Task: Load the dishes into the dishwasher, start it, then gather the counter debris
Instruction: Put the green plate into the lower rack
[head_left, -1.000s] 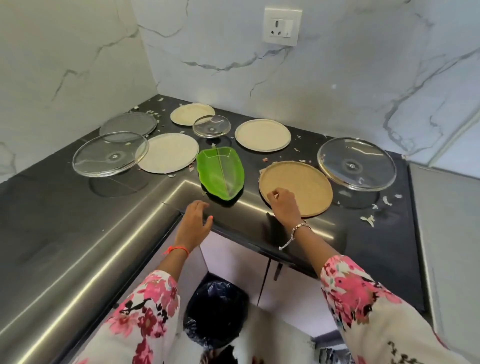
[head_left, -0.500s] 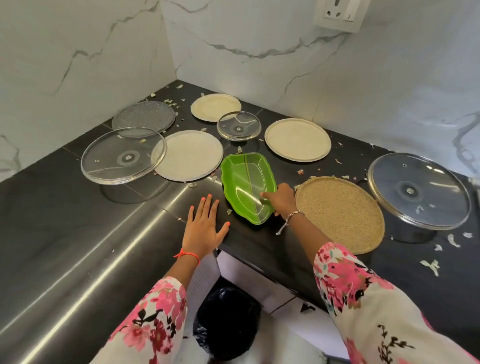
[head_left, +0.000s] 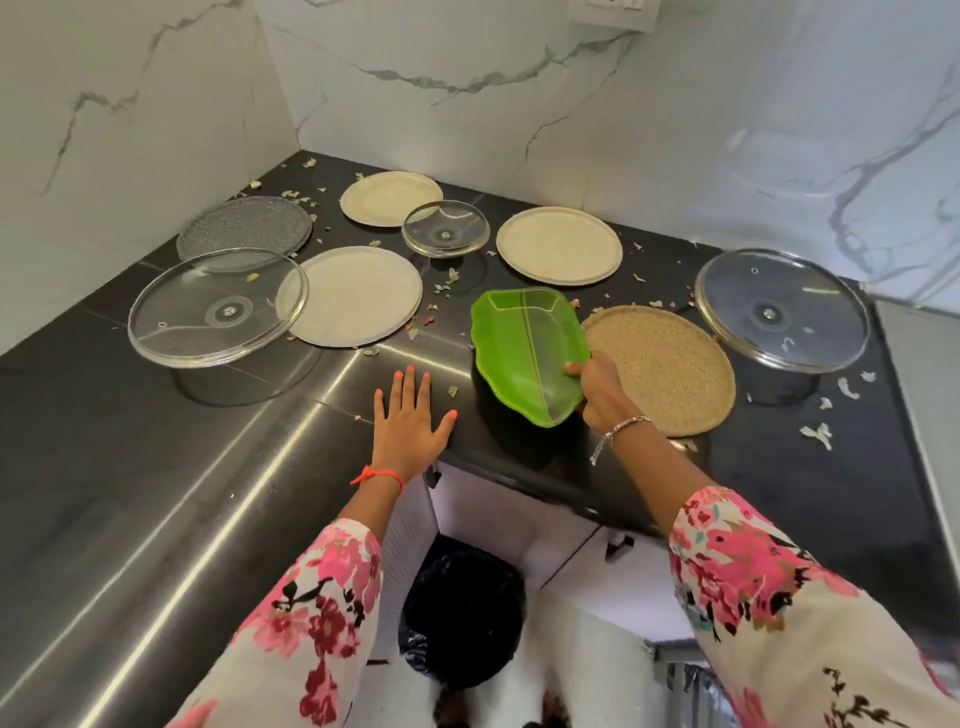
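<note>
A green leaf-shaped dish (head_left: 524, 353) is tilted up off the black counter (head_left: 156, 441), gripped at its right rim by my right hand (head_left: 597, 389). My left hand (head_left: 410, 421) lies flat with spread fingers on the counter just left of the dish. A brown round plate (head_left: 670, 369) sits right of the dish. Three cream plates (head_left: 358, 296) (head_left: 558, 244) (head_left: 389, 197), a textured glass plate (head_left: 244, 228) and three glass lids (head_left: 208, 312) (head_left: 445, 228) (head_left: 779, 312) lie across the counter. Small pale debris scraps (head_left: 818, 434) are scattered among them.
Marble walls meet at the far corner behind the counter. Below the counter's inner corner stands a bin with a black bag (head_left: 462, 623), beside white cabinet fronts (head_left: 519, 525). A wall socket (head_left: 613, 10) is at the top edge.
My right hand went from the brown plate to the green dish, gripped its rim and tilted it up. My left hand flattened onto the counter.
</note>
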